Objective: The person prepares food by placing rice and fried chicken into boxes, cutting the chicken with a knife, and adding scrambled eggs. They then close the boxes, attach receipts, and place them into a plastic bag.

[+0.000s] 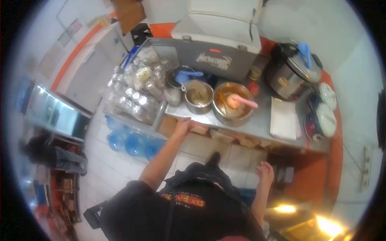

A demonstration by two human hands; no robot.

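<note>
My left hand (184, 126) reaches to the front edge of the metal counter (261, 129), its fingers loosely stretched and nothing visible in them. Lower on the right, my right hand (265, 172) hangs in the air away from the counter, fingers slightly curled and apart. Closest to my left hand on the counter is a steel pot (198, 97) with some liquid in it. Beside it stands a wider steel pot (232, 105) of brownish-orange liquid, with a pink ladle (244, 102) resting in it. A blue plastic ladle (189, 75) lies over a dark pot behind.
A bin of plastic bottles (140, 90) stands left, above blue water jugs (134, 143) on the floor. Behind the pots is an open grey cooler (217, 52). A large rice cooker (291, 70), white papers (282, 118) and lidded pots (321, 120) occupy the right. A person (52, 154) is far left.
</note>
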